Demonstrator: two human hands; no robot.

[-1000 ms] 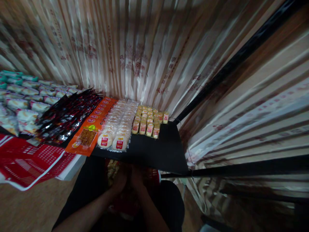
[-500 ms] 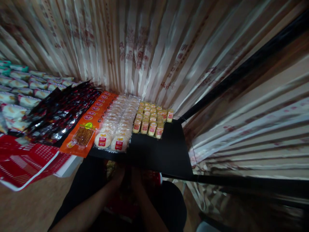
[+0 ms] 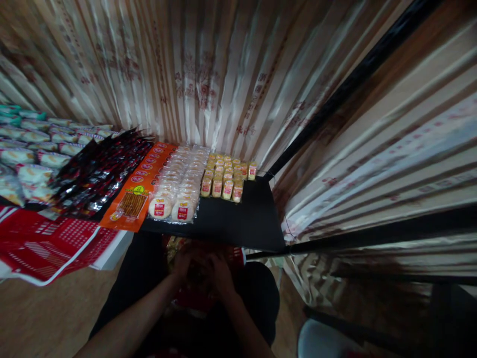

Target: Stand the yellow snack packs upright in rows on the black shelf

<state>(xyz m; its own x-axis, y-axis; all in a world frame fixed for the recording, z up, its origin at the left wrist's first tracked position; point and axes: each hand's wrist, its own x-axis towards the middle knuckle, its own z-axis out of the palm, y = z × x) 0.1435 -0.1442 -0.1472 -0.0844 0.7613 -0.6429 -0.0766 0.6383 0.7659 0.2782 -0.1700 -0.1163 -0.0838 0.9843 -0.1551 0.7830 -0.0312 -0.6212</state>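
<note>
Below the flat black tabletop (image 3: 238,223), the person's left hand (image 3: 182,262) and right hand (image 3: 219,266) are among shiny, crinkled packets (image 3: 172,247) in a red basket (image 3: 237,255); too dark to tell whether the hands pinch any.

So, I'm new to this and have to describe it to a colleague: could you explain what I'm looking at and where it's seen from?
There is no machine here: these are a person's bare hands. The view comes from a camera worn on the head, looking forward and down.

Ahead is a black shelf before a pleated curtain. On it, left to right, lie white packets, dark shiny packets, orange packaging, clear-wrapped white rounds and small yellow packets.

Below the shelf's near edge, the left hand and right hand are close together, near gold-coloured packaging and a red container. It is too dark there to tell what, if anything, they hold.
</note>
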